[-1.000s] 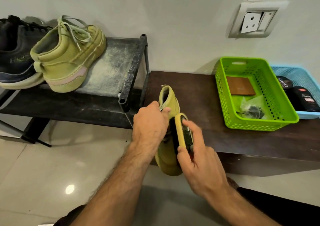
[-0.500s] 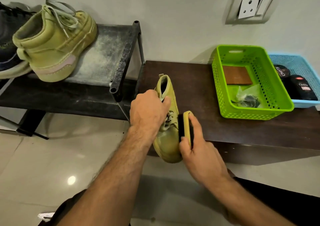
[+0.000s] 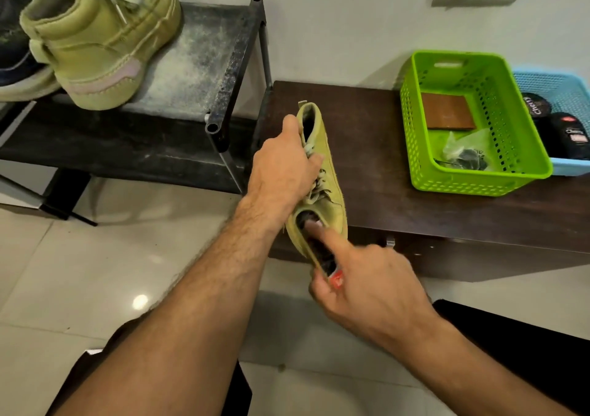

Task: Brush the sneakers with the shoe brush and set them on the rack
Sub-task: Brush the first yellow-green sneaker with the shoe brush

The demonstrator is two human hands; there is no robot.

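An olive-green sneaker (image 3: pixel 329 173) is held up over the left end of the dark wooden bench (image 3: pixel 383 173), toe toward me. My left hand (image 3: pixel 284 169) grips it around the collar and laces. My right hand (image 3: pixel 364 281) holds the yellow shoe brush (image 3: pixel 314 246) against the sneaker's toe, forefinger stretched along the brush. Its matching sneaker (image 3: pixel 99 42) stands on the dusty top shelf of the black shoe rack (image 3: pixel 223 80) at the left.
A dark sneaker (image 3: pixel 16 58) sits at the rack's far left. On the bench stand a green basket (image 3: pixel 523 163) with a brown card and a bag, and a blue basket (image 3: pixel 571 166) holding polish tins. Tiled floor lies below.
The brush has slid from the sneaker's side down to its toe. My view has moved closer and tilted down; the left hand keeps its grip.
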